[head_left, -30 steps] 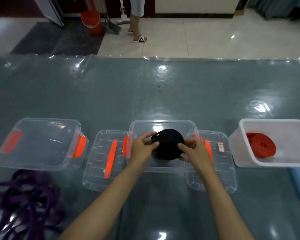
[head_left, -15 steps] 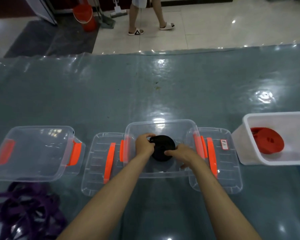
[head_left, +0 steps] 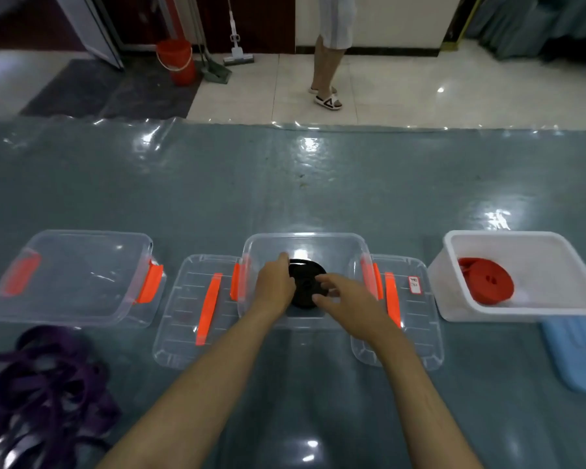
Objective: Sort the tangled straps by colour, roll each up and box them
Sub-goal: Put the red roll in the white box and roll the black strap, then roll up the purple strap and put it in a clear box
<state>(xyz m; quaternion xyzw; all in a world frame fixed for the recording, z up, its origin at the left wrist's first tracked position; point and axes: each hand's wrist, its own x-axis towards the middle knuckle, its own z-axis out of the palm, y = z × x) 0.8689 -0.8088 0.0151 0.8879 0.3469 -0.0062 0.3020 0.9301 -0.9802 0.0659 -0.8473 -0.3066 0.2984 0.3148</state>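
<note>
The right hand (head_left: pixel 344 301) had let go and spread open at three o'clock of the rolled black strap (head_left: pixel 306 286), now lowered into the clear middle plastic box (head_left: pixel 305 239), while the left hand (head_left: pixel 275 286) still gripped its nine o'clock edge, so black was nearly boxed.

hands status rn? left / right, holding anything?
Left hand: fingers curled on the edge of the black strap roll in the middle clear box, holding it.
Right hand: open, fingers spread just over the roll, gripping nothing.

Black roll (head_left: pixel 307 282): your hands hide its near edges.
Purple straps (head_left: pixel 44 384): cropped at left.
Label (head_left: pixel 414 285): unreadable.
</note>
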